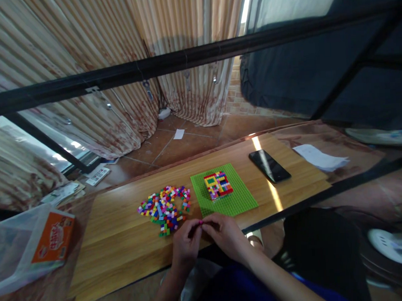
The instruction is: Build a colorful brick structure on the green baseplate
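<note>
My left hand [185,243] and my right hand [225,233] meet at the table's near edge, fingers pinched together. Between their fingertips is a tiny pink toy brick [200,222], which both hands appear to grip. Just beyond them lies a green baseplate [245,197]. A small square build of multicoloured bricks [218,185] stands on it, with red, yellow and white parts on top. Left of the plate spreads a loose pile of small coloured bricks [165,205], close to my left hand.
The wooden tabletop [125,242] carries a black phone [269,166] at the right. White paper [321,157] lies past its right end. A clear plastic box [22,247] with an orange label stands at the far left. A dark metal bar [170,65] crosses in front of curtains.
</note>
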Tool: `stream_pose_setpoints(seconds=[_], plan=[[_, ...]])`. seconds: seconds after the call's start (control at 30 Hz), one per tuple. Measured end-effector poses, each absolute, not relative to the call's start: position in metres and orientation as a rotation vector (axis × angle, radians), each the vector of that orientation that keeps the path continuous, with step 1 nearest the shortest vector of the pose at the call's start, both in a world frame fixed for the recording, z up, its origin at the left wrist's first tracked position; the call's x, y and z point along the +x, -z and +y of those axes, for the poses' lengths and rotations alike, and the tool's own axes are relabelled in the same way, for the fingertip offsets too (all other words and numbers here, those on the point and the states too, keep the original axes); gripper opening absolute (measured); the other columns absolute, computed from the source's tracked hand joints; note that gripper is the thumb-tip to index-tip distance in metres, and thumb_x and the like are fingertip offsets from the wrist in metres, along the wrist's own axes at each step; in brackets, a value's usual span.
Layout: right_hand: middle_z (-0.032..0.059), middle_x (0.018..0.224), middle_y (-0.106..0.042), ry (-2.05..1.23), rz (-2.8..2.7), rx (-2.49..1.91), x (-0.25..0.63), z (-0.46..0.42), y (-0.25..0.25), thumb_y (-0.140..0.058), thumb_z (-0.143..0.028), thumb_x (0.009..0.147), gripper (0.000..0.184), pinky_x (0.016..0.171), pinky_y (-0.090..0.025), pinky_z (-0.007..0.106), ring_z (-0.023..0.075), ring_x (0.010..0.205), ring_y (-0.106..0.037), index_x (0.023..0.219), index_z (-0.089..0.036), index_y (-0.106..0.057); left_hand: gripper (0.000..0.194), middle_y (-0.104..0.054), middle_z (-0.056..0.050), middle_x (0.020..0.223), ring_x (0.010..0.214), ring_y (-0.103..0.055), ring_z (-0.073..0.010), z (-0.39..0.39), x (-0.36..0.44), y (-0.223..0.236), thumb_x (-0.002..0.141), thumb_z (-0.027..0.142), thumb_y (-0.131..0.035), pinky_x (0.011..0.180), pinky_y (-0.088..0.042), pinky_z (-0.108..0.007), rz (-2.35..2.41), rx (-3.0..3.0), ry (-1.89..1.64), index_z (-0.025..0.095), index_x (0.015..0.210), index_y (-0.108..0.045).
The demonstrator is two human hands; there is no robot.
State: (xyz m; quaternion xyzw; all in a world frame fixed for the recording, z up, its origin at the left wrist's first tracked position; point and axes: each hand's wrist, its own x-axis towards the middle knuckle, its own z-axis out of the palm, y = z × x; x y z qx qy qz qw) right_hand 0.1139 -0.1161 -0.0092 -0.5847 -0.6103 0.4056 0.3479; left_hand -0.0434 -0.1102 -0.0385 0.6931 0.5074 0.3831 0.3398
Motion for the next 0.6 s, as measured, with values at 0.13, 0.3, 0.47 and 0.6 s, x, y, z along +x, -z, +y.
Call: stream_pose_setpoints(seconds=[0.13, 0.3, 0.47, 0.6], plan=[[0.0025, 0.086, -0.071, -1.018, -1.546, -1.57, 0.108, -0.117, 0.012, -0.06, -0.025, 0.084, 0.013, 0.074, -0.047, 0.028, 0.0171, 0.08, -0.064, 0.087, -0.023, -0.073, 0.016, -0.069, -0.004, 0.085, 0.077, -0.066, -0.0154, -0.111, -0.043, 0.039, 0.087, 0.025, -0.055, 0.071, -0.053, -0.025, 1.332, 1.823, -0.999, 0.018, 0.095, -0.067], [0.0025, 0.081, -0.07, -0.902, -1.577, -1.602, 0.103, -0.118, 0.012, -0.059, -0.024, 0.084, 0.013, 0.073, -0.046, 0.027, 0.0172, 0.078, -0.063, 0.082, -0.022, -0.072, 0.016, -0.069, -0.004, 0.083, 0.075, -0.066, -0.0154, -0.112, -0.043, 0.041, 0.087, 0.023, -0.054, 0.069, -0.053, -0.025, 1.343, 1.871, -0.998, 0.018, 0.093, -0.067], [0.0024, 0.083, -0.071, -0.791, -1.51, -1.543, 0.122, -0.108, 0.009, -0.057, -0.026, 0.086, 0.015, 0.072, -0.047, 0.027, 0.0163, 0.078, -0.063, 0.084, -0.023, -0.071, 0.013, -0.069, -0.003, 0.081, 0.072, -0.065, -0.0155, -0.111, -0.041, 0.041, 0.085, 0.026, -0.057, 0.067, -0.052, -0.025, 1.366, 1.888, -0.985, 0.018, 0.091, -0.066], [0.0019, 0.085, -0.071, -0.585, -1.362, -1.579, 0.157, -0.083, 0.002, -0.059, -0.032, 0.085, 0.015, 0.07, -0.048, 0.028, 0.0157, 0.074, -0.063, 0.085, -0.024, -0.072, 0.014, -0.069, -0.003, 0.08, 0.074, -0.065, -0.0158, -0.111, -0.04, 0.04, 0.087, 0.027, -0.056, 0.069, -0.052, -0.026, 1.388, 1.94, -0.971, 0.018, 0.088, -0.066]])
